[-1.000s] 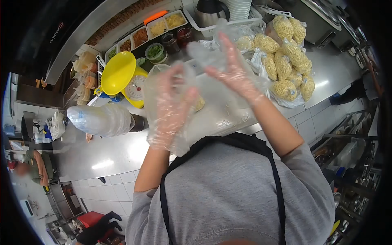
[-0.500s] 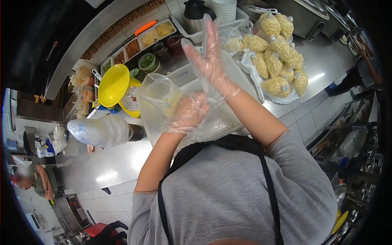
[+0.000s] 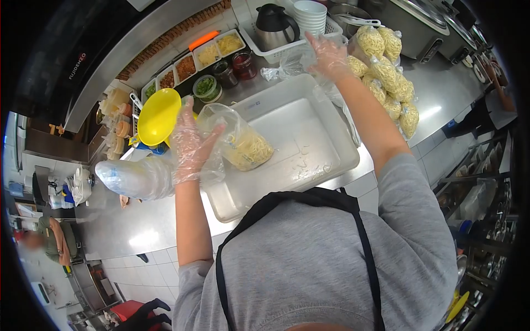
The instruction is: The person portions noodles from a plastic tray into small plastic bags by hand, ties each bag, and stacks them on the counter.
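Both my hands wear clear plastic gloves. My left hand [image 3: 192, 144] is open, fingers and thumb apart, beside an open clear bag of noodles [image 3: 248, 149]. That bag stands in the left part of a translucent plastic tub [image 3: 301, 129], where a few noodle scraps lie on the bottom. Farther off, my right hand [image 3: 331, 59] stretches past the tub's back right corner, with its fingers apart. It overlaps a crumpled clear plastic bag [image 3: 295, 62]; whether they touch I cannot tell. Tied bags of noodles [image 3: 389, 77] are heaped to its right.
A yellow scale pan [image 3: 159, 117] and a plastic-wrapped stack [image 3: 135, 179] stand on the left. Behind are topping containers [image 3: 208, 55], dark jars [image 3: 223, 73], a thermal jug [image 3: 274, 27] and white bowls [image 3: 310, 19]. A person [image 3: 55, 237] is at the far left.
My hands have separated. The left has let go of the right glove and moved left, opening; the right has moved right and away, toward the crumpled bag. The noodle bag is now more exposed.
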`<state>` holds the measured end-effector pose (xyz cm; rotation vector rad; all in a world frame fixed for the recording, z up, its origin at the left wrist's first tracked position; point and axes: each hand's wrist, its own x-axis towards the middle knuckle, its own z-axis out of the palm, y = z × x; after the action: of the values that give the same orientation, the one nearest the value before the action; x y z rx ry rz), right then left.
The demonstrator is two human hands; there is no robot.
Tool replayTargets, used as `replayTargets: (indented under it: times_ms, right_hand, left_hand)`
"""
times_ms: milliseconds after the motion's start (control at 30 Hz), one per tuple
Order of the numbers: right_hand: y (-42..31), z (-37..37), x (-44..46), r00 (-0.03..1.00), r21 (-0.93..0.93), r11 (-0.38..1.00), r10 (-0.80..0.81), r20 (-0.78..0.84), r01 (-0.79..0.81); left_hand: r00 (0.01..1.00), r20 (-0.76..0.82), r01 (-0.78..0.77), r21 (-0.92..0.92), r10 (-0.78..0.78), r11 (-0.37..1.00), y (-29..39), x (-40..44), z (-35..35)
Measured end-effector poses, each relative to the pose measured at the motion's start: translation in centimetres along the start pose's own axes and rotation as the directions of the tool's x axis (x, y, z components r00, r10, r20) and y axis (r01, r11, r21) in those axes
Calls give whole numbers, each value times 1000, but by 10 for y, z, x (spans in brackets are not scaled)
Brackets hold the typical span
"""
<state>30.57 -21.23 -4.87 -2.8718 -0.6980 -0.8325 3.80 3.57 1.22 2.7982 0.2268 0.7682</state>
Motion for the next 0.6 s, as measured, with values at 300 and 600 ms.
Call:
replayTargets:
  times_ms: [300,600]
  right_hand:
    - [30,-44,30,963,412,910,70,-259,44]
    - [-14,-108,-58,976,844,520,-218,-18,132]
  left_hand:
    - [899,229,438,-461,-373,772,-19,-21,25]
    - [751,447,642,-319,-487,697,-24,-19,30]
